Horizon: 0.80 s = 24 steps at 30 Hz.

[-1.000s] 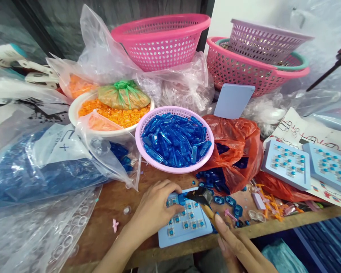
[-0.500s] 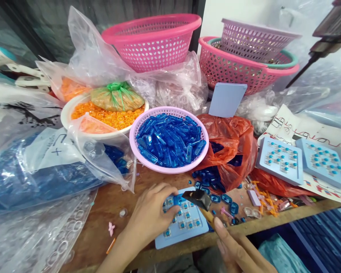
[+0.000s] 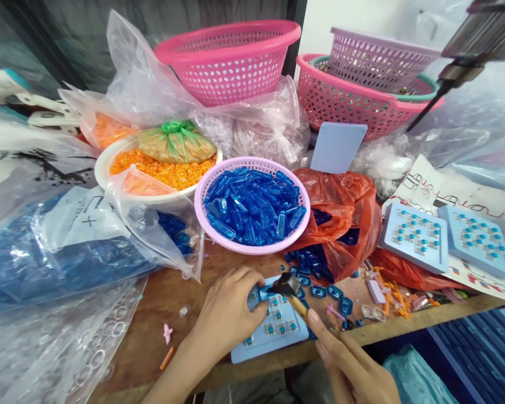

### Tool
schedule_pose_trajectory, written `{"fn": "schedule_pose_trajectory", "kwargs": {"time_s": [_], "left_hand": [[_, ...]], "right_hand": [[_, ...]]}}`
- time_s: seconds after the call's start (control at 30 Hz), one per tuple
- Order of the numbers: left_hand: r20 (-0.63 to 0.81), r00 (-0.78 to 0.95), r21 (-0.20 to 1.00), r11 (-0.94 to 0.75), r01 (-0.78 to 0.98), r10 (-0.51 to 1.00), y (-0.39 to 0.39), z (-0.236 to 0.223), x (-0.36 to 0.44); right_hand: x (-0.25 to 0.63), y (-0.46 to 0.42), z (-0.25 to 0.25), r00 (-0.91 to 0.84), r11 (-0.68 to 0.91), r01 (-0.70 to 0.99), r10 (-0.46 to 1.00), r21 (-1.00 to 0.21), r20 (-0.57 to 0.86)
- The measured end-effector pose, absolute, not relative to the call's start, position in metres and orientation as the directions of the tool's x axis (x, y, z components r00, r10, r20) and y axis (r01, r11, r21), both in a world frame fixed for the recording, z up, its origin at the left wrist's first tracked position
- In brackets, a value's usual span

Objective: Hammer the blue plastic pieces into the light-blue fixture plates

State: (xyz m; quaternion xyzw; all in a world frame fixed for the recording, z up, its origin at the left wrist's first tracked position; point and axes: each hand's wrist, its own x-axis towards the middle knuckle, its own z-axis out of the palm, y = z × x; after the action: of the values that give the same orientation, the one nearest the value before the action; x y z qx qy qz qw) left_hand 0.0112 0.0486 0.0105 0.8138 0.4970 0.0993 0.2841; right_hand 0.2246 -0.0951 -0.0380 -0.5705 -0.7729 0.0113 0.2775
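Lilac basket [image 3: 252,248] blocking reach past the tray [image 3: 256,350]

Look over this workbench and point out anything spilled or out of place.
Translucent blue plastic parts lie loose on the wooden bench, apparently spilled from the red plastic bag, rather than contained like those in the basket.

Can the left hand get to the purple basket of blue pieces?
Probably yes. The left hand rests on a blue tray, and the purple basket sits just past it on the wooden table. No bag or bowl stands between them, so the way looks free.
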Motion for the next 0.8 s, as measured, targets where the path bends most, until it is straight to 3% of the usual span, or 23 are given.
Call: {"fn": "schedule_pose_trajectory", "kwargs": {"time_s": [0.07,0.13,0.23,0.33,0.5,0.63,0.73,0.8], "left_hand": [[-0.02,0.494,0.533,-0.409,0.741,0.869,0.045,0.009,0.011],[0.171,0.499,0.477,-0.514,0.713,0.85,0.036,0.008,0.014],[0.41,0.576,0.341,-0.704,0.622,0.707,0.012,0.005,0.031],[0.417,0.704,0.212,-0.815,0.54,0.575,-0.011,-0.002,0.056],[0.276,0.786,0.088,-0.829,0.552,0.553,-0.015,-0.018,0.084],[0.379,0.793,0.009,-0.859,0.511,0.476,-0.005,-0.024,0.09],[0.502,0.747,0.088,-0.885,0.458,0.436,0.001,-0.022,0.089],[0.572,0.648,0.321,-0.865,0.385,0.502,0.004,-0.015,0.086]], "right_hand": [[0.229,-0.092,-0.036,-0.149,0.339,0.843,0.894,-0.418,0.423],[0.233,-0.093,-0.031,-0.055,0.292,0.808,0.902,-0.511,0.428],[0.241,-0.099,-0.026,0.137,0.17,0.793,0.886,-0.585,0.444],[0.247,-0.107,-0.028,0.256,0.074,0.785,0.865,-0.615,0.432],[0.248,-0.115,-0.04,0.259,0.074,0.753,0.881,-0.654,0.397],[0.249,-0.117,-0.044,0.314,0.054,0.734,0.857,-0.677,0.408],[0.248,-0.119,-0.044,0.395,0.028,0.663,0.835,-0.748,0.382],[0.243,-0.118,-0.041,0.511,-0.024,0.523,0.809,-0.852,0.291]]}}
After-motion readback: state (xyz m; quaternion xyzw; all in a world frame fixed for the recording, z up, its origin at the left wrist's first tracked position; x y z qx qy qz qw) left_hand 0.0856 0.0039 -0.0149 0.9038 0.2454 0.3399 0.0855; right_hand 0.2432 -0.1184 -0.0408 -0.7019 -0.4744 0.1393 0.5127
